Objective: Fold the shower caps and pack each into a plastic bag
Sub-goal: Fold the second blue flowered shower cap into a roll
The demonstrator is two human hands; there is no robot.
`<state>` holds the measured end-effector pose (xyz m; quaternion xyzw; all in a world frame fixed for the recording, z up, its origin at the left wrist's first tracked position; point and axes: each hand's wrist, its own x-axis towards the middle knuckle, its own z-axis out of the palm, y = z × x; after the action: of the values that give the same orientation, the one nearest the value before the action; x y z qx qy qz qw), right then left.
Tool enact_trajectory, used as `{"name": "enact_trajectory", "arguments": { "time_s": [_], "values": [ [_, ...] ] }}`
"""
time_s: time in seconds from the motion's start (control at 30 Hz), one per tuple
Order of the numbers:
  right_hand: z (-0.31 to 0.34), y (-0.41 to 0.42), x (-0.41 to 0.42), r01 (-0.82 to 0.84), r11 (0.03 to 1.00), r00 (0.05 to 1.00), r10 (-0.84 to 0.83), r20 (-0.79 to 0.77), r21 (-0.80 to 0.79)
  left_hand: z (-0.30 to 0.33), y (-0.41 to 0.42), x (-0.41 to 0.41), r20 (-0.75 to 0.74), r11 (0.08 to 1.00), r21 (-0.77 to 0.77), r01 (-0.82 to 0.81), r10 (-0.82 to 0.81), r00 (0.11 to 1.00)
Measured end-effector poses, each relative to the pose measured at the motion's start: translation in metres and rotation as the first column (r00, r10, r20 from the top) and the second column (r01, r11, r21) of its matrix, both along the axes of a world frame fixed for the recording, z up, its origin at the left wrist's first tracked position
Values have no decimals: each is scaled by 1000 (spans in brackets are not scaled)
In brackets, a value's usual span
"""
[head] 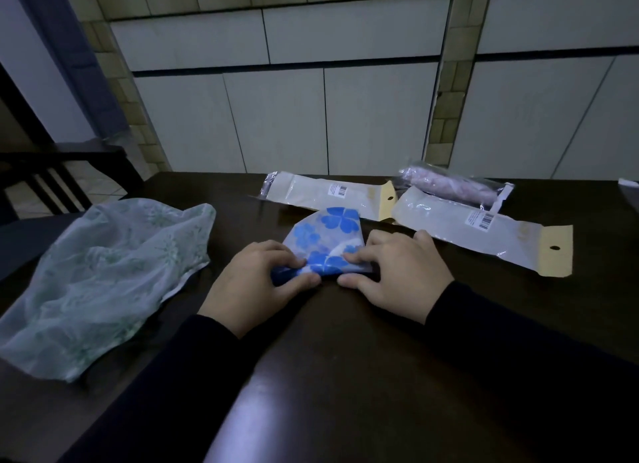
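Head: crinkly blue-flowered cap [325, 234], half-rolled, both hands.

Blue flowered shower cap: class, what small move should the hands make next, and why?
Probably roll the blue flowered shower cap further away. The left hand and right hand pinch its rolled near edge, the far part lies flat, and two empty plastic bags wait beyond.

I see a white shower cap [326, 236] with blue flower print, a pale green floral shower cap [100, 272], 2 clear bags [332, 194] with white backing, yellow header tabs and barcode labels, a pinkish rolled cap in a third bag [456, 186], dark brown table [345, 376], black sleeves [518, 331].
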<state>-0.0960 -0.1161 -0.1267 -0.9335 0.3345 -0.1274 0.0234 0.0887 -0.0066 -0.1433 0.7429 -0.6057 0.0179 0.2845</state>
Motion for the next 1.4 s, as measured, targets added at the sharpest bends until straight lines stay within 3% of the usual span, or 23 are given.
{"name": "enact_trajectory", "arguments": {
  "time_s": [0.3, 0.57, 0.73, 0.83, 0.97, 1.17, 1.4],
  "values": [
    [-1, -10, -4, -3, 999, 999, 0, 51, 50, 1, 2, 0, 40, 1000, -20, -12, 12, 999],
    [1, -25, 1, 86, 991, 996, -86, 3, 106, 9, -8, 2, -73, 995, 58, -87, 91, 993],
    [1, -19, 4, 141, 990, 990, -142, 19, 22, 16, -19, 0, -121, 985, 128, -113, 128, 984],
    [-1, -16, 5, 149, 988, 988, -146, 51, -52, 12, -20, -2, -36, 981, 135, -141, 147, 989],
    [-7, -14, 6, 84, 991, 973, -59, 225, -101, 7, -17, -6, 217, 987, -74, -145, 158, 963],
    [-7, -12, 6, 2, 994, 998, 4, 58, -111, 4, -17, -7, 111, 995, 15, -102, 100, 989],
    [-3, -16, 4, 22, 1000, 999, -21, 32, -7, 8, -16, -9, 224, 975, 144, -167, 132, 966]
  ]
}}
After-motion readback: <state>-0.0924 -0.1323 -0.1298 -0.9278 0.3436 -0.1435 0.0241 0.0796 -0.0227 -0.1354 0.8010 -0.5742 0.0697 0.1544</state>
